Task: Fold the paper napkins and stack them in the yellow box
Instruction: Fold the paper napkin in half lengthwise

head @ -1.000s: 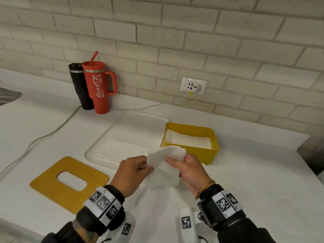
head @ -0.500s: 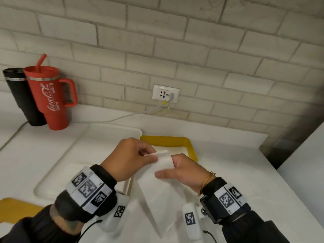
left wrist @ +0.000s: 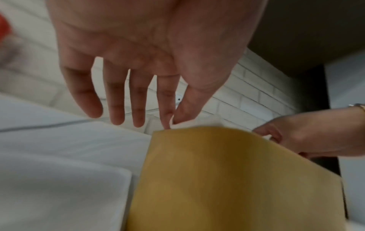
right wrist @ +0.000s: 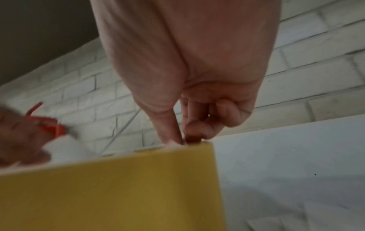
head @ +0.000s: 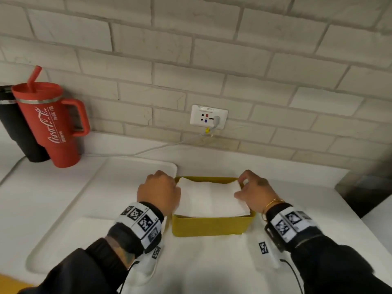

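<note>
- Soft white folded napkin (head: pixel 212 198) lies atop the stack inside the smooth rectangular yellow box (head: pixel 212 227).
- Left hand (head: pixel 159 193) pinches its left corner.
- Right hand (head: pixel 253 193) pinches its right corner.

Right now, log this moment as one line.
step: placing napkin in box | left hand: pinching napkin's left corner | right hand: pinching right corner | napkin: atop stack, not released

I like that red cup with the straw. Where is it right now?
In the head view the red cup stands at the far left of the white counter, against the brick wall, with a black tumbler right beside it on the left.
</note>
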{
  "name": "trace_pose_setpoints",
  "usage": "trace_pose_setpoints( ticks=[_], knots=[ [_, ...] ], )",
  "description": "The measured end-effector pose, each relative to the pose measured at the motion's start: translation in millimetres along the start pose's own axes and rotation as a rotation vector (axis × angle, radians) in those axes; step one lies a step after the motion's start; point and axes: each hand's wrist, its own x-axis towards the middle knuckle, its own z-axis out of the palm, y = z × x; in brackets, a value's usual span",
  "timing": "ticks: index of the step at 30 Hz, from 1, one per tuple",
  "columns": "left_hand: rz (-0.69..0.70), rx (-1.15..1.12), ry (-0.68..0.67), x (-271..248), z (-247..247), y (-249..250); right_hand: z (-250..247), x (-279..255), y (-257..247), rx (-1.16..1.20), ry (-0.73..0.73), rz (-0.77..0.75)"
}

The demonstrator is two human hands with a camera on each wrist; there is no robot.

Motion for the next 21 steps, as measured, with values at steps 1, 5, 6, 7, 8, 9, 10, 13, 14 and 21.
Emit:
trace_pose_setpoints(
  ticks=[1, 5, 6, 7, 8, 9, 10, 13, 14, 21],
  knots=[
    [0.035, 0.14, -0.003, 2, 2, 4, 7, 2, -1, -0.103, 0.002, -0.012],
    [0.092, 0.469, -0.073, 11, 8, 16, 17, 1, -6, -0.355, 0.051, -0.049],
    [0.097, 0.512, -0.09, 12, 9, 18, 18, 1, -6, -0.398, 0.056, -0.053],
    [0.098, 0.543, -0.106, 13, 11, 20, 19, 1, -7, -0.437, 0.055, -0.059],
    [0.095, 0.563, -0.123, 14, 12, 21, 20, 1, -9, -0.474, 0.047, -0.065],
    [0.089, 0.574, -0.138, 15, 14, 22, 21, 2, -10, -0.509, 0.036, -0.068],
    [0.083, 0.581, -0.147, 15, 15, 22, 23, 3, -10, -0.541, 0.024, -0.069],
    [0.061, 0.564, -0.155, 15, 16, 23, 28, 6, -10, -0.584, 0.026, -0.066],
    [0.052, 0.545, -0.155, 15, 16, 22, 28, 6, -10, -0.577, 0.025, -0.063],
    [0.027, -0.029, -0.01, 1, 10, -3, 25, -7, -7, -0.206, 0.081, -0.225]
  ],
)
